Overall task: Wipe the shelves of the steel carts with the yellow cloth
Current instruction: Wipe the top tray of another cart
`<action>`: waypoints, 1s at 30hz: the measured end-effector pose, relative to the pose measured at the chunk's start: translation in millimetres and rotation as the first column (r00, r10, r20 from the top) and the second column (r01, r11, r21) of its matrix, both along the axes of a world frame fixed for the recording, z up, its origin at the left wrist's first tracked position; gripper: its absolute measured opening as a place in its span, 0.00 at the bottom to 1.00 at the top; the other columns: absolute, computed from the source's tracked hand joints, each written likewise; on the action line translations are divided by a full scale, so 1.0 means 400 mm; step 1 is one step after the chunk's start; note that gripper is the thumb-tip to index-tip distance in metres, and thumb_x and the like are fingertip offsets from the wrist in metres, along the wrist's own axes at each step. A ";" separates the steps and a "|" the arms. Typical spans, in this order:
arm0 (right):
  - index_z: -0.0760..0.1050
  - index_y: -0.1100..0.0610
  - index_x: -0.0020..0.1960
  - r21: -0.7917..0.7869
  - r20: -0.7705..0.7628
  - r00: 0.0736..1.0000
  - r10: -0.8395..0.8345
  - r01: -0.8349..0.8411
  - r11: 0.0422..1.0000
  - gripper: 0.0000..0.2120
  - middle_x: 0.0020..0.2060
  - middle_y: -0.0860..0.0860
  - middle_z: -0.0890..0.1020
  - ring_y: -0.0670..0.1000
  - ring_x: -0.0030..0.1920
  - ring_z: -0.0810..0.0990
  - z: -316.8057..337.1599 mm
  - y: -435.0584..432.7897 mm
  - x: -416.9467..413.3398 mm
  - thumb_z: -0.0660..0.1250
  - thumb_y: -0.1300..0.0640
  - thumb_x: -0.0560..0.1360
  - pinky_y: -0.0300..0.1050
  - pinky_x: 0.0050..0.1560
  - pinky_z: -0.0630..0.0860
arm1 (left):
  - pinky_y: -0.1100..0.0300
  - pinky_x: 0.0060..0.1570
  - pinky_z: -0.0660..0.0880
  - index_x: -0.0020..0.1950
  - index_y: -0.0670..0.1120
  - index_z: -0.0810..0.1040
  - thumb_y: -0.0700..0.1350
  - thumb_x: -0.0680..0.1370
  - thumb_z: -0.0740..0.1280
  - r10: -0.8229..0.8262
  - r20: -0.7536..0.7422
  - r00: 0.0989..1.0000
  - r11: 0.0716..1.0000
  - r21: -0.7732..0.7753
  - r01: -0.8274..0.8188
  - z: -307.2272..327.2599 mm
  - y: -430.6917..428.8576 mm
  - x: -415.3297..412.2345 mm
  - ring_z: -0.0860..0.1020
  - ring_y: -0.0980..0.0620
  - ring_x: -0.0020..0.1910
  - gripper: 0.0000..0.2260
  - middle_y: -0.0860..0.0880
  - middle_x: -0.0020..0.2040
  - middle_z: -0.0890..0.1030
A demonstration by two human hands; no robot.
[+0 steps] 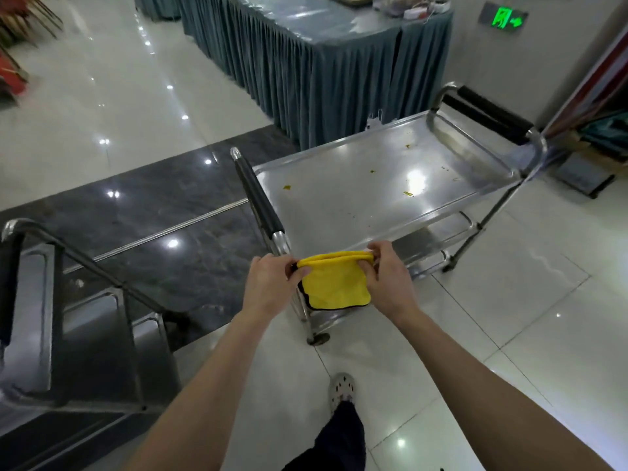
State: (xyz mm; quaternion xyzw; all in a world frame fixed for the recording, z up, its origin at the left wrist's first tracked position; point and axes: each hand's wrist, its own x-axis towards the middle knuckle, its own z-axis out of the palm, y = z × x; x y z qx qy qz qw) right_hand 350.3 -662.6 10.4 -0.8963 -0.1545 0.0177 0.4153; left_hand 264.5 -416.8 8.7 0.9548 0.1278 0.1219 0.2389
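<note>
A folded yellow cloth [334, 283] with a dark edge hangs in the air between my hands. My left hand [272, 283] pinches its upper left corner and my right hand [385, 277] pinches its upper right corner. Just beyond it stands a steel cart [356, 185] with black-padded handles at both ends. Its top shelf carries small yellow-green food bits and smears. Lower shelves show under the top one. A second steel cart [40, 300] stands at the left, seen partly, with its shelves in shadow.
Tables draped in blue-grey skirts [306, 73] stand behind the cart. A wall with a green exit sign [506, 18] is at the back right, with leaning boards and a low stand beside it. Glossy tile floor lies all around; my leg and shoe [341, 392] are below.
</note>
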 end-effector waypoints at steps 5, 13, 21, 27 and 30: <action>0.71 0.52 0.70 -0.062 -0.020 0.998 0.056 -0.057 0.996 0.16 0.57 0.50 0.82 0.55 0.54 0.82 0.032 0.055 0.213 0.66 0.48 0.85 0.52 0.54 0.78 | 0.51 0.59 0.67 0.51 0.54 0.87 0.66 0.81 0.68 0.024 -0.025 0.999 0.992 0.128 -0.020 0.015 0.053 0.183 0.75 0.49 0.47 0.17 0.53 0.39 0.80; 0.67 0.60 0.77 -0.235 -0.120 0.953 0.280 -0.301 0.924 0.23 0.71 0.57 0.73 0.61 0.67 0.76 -0.019 0.233 0.439 0.66 0.53 0.85 0.56 0.65 0.73 | 0.47 0.69 0.69 0.69 0.50 0.82 0.55 0.83 0.70 0.231 -0.067 0.971 0.967 0.125 -0.222 0.038 0.152 0.349 0.74 0.44 0.65 0.17 0.49 0.60 0.79; 0.66 0.49 0.82 -0.425 -0.020 0.787 0.616 -0.565 0.707 0.30 0.84 0.54 0.61 0.56 0.86 0.51 -0.218 0.333 0.441 0.65 0.41 0.83 0.62 0.83 0.53 | 0.40 0.78 0.69 0.86 0.56 0.61 0.58 0.87 0.61 0.532 -0.205 0.822 0.788 -0.234 -0.569 -0.048 0.144 0.408 0.68 0.40 0.80 0.26 0.47 0.86 0.56; 0.45 0.46 0.87 -0.597 -0.058 0.767 0.639 -0.540 0.594 0.38 0.86 0.55 0.44 0.57 0.86 0.38 -0.346 0.437 0.448 0.45 0.29 0.83 0.66 0.83 0.42 | 0.42 0.65 0.81 0.84 0.63 0.60 0.54 0.88 0.60 0.623 -0.100 0.776 0.760 -0.155 -0.631 -0.097 0.131 0.413 0.78 0.40 0.71 0.25 0.50 0.86 0.56; 0.43 0.48 0.87 -0.579 -0.008 0.742 0.670 -0.550 0.602 0.36 0.86 0.55 0.43 0.58 0.85 0.37 -0.387 0.478 0.377 0.45 0.33 0.85 0.68 0.82 0.44 | 0.40 0.62 0.82 0.86 0.62 0.58 0.54 0.87 0.61 0.615 -0.128 0.778 0.771 -0.112 -0.627 -0.097 0.125 0.411 0.79 0.39 0.70 0.26 0.49 0.87 0.55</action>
